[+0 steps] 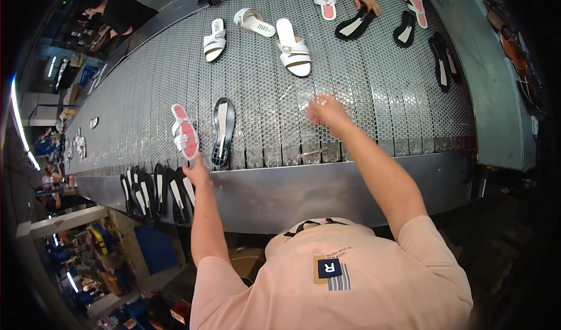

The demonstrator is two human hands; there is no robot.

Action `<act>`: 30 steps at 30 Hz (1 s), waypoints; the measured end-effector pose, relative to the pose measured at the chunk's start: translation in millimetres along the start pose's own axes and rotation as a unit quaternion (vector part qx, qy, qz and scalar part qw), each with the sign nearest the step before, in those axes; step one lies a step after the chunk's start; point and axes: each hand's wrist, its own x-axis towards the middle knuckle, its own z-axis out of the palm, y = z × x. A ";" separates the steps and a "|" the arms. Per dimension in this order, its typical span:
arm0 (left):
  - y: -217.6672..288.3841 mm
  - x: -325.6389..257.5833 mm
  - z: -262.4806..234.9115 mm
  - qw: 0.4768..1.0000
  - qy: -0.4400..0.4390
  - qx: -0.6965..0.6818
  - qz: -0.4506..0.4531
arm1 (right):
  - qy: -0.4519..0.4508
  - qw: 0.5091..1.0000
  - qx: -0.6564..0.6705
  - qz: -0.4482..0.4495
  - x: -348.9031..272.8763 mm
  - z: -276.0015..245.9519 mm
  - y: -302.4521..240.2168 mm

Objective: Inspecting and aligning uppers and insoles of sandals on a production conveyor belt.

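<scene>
My left hand [198,172] is at the near edge of a metal mesh conveyor. Its fingers close on the end of a white strappy sandal [186,136] with a pink underside. Just right of that sandal lies a black shoe sole [222,128] with a pale strip along its middle. Reaching over the mesh, my right hand [328,115] is partly smeared by motion, and its fingers are hard to make out. Beyond it are a white buckled slide [293,52], a second white slide [255,23] and a third [215,41].
Several black soles [159,187] hang or lean along the near edge at left. Across the conveyor, another person's hand [364,0] touches a black sole [354,26]. More white-and-pink sandals [322,0] and black soles [442,64] lie at the far side. A metal housing [497,84] bounds the right.
</scene>
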 end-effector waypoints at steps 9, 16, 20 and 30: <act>10.1 70.5 9.2 0.998 -0.008 -0.049 0.030 | -0.018 0.980 -0.199 -0.009 -91.0 -54.9 120.3; 84.9 -32.1 -54.5 0.945 -0.312 -0.089 0.040 | 0.022 0.742 -0.502 -0.444 -116.0 -15.5 18.1; 84.3 -107.5 -48.1 0.845 -0.530 -0.012 -0.075 | -0.111 0.635 -0.568 -0.512 -121.0 22.8 -3.6; 75.6 -86.6 51.4 0.854 -0.413 0.238 0.207 | -0.205 0.908 -0.365 -0.025 -159.3 -95.0 58.1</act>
